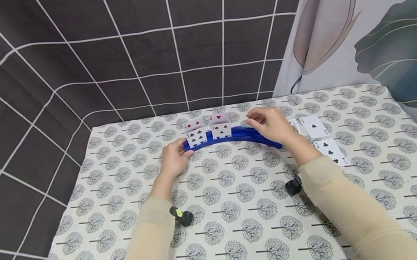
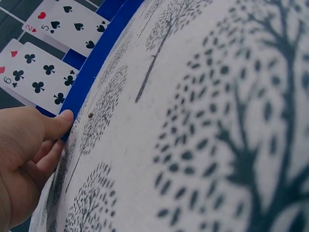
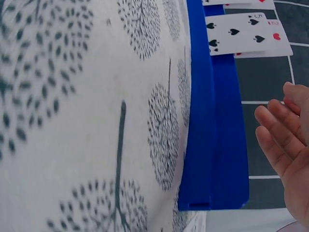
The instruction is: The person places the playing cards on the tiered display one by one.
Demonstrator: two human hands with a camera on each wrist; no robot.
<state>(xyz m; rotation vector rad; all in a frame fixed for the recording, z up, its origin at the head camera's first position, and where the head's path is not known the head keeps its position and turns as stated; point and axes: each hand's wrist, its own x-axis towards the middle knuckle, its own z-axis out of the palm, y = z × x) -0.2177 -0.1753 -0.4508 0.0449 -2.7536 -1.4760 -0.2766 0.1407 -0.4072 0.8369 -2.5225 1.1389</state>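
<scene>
A curved blue playing card holder (image 1: 248,133) stands on the table with cards upright in its slots. My left hand (image 1: 173,158) pinches its left end, thumb (image 2: 60,124) on the front edge and fingers beneath. Close to that hand, a six of clubs (image 2: 41,77) stands before a diamond card (image 1: 193,124). To their right, a five of spades (image 3: 235,33) stands before a two of hearts (image 1: 219,118). My right hand (image 1: 272,126) is raised behind the holder's right half, fingers loosely bent, holding nothing. In the right wrist view its fingers (image 3: 277,140) are apart from the holder.
Right of the holder, club cards lie face up on the table: an upper card (image 1: 314,126) and a lower card (image 1: 331,152). Another card, beside the upper one, is partly hidden by my right hand. A tree-patterned cloth (image 1: 231,218) covers the table; a dark checked curtain (image 1: 146,53) hangs behind.
</scene>
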